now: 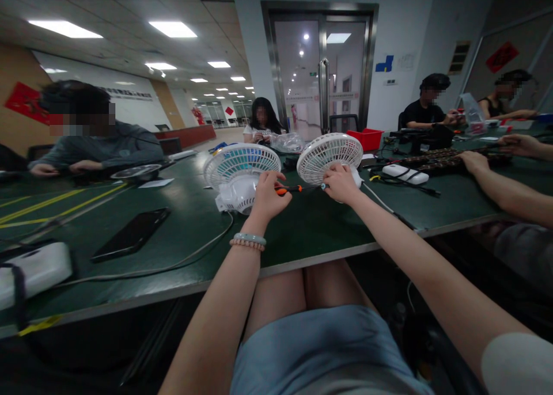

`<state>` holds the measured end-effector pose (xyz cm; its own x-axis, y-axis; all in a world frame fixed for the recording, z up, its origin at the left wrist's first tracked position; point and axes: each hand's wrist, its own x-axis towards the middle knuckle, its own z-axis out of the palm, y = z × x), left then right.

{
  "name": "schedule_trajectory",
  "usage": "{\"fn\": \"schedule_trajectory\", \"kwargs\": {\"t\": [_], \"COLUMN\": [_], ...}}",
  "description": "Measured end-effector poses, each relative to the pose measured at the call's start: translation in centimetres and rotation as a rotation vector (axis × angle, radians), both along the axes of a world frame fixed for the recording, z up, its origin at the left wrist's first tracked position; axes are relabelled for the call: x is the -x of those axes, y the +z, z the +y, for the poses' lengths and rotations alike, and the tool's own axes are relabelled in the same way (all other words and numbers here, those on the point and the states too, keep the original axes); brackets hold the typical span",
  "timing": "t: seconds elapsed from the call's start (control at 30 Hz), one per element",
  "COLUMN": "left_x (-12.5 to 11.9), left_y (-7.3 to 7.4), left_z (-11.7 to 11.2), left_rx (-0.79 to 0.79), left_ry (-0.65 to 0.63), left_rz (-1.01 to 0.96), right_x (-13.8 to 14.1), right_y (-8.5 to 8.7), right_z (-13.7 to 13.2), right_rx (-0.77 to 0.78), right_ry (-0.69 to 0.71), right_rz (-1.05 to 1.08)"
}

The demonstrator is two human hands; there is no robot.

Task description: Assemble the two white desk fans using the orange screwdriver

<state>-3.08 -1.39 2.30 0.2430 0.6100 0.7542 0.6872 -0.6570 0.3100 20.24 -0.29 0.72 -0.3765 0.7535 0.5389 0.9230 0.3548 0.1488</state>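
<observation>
A screwdriver (295, 189) with an orange and black handle lies level between my hands, its thin shaft pointing right. My left hand (268, 198), with bracelets at the wrist, is closed on its handle. At the shaft's tip, my right hand (342, 183) pinches a small light-blue piece (324, 186) whose kind I cannot make out. Behind my left hand a white fan (242, 163) rests on the table, its round grille facing up and away. A second white fan (325, 153) stands just behind my right hand, which hides part of it.
On the green table (185, 234) lie a black phone (132, 234), a white box with a black strap (37, 271) and a white power bank-like block (405, 174). A red bin (365, 139) stands behind the fans. Several people sit around; a co-worker's hands (475, 163) are at right.
</observation>
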Motion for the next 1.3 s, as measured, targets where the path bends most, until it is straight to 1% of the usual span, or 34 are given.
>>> {"fn": "schedule_trajectory", "kwargs": {"t": [0.07, 0.13, 0.23, 0.3, 0.33, 0.4, 0.47, 0.67, 0.73, 0.83, 0.97, 1.03, 1.13, 1.3], "left_x": [-0.2, -0.4, -0.8, -0.8, -0.8, -0.7, -0.5, -0.1, 0.0, 0.1, 0.4, 0.4, 0.3, 0.1], "left_y": [-0.1, -0.4, -0.7, -0.7, -0.6, -0.5, -0.5, -0.9, -1.0, -1.2, -1.3, -1.4, -1.4, -1.4], "left_z": [0.5, 1.0, 1.4, 1.3, 1.2, 0.8, 0.6, 0.7, 0.9, 1.2, 1.7, 1.9, 2.1, 2.1], "left_rx": [0.001, 0.043, 0.228, 0.323, 0.338, 0.325, 0.303, 0.298, 0.296, 0.257, 0.148, 0.139, 0.171, 0.242], "left_ry": [0.033, 0.025, -0.035, -0.017, 0.010, 0.060, 0.078, -0.016, -0.021, 0.013, 0.107, 0.126, 0.099, 0.000], "left_rz": [-0.086, -0.166, -0.272, -0.287, -0.279, -0.258, -0.252, -0.315, -0.325, -0.284, -0.175, -0.167, -0.213, -0.315], "right_x": [0.0, 0.0, 0.0, 0.0, 0.0, 0.0, 0.0, 0.0, 0.1, 0.1, 0.1, 0.1, 0.1, 0.1], "right_y": [0.0, 0.0, 0.0, 0.0, 0.1, 0.1, 0.1, 0.1, 0.1, 0.2, 0.2, 0.2, 0.2, 0.2], "right_z": [0.0, 0.0, -0.1, -0.1, -0.1, -0.1, -0.1, -0.1, -0.2, -0.3, -0.3, -0.3, -0.2, -0.3], "right_rx": [0.002, 0.006, 0.007, 0.004, 0.003, 0.000, -0.002, -0.007, 0.000, 0.010, 0.016, 0.021, 0.016, 0.005], "right_ry": [-0.005, -0.012, -0.016, -0.016, -0.014, -0.012, -0.015, -0.012, -0.015, -0.020, -0.025, -0.027, -0.025, -0.021], "right_rz": [-0.002, -0.004, -0.003, -0.003, -0.002, -0.003, -0.005, -0.006, -0.007, -0.012, -0.013, -0.013, -0.015, -0.014]}}
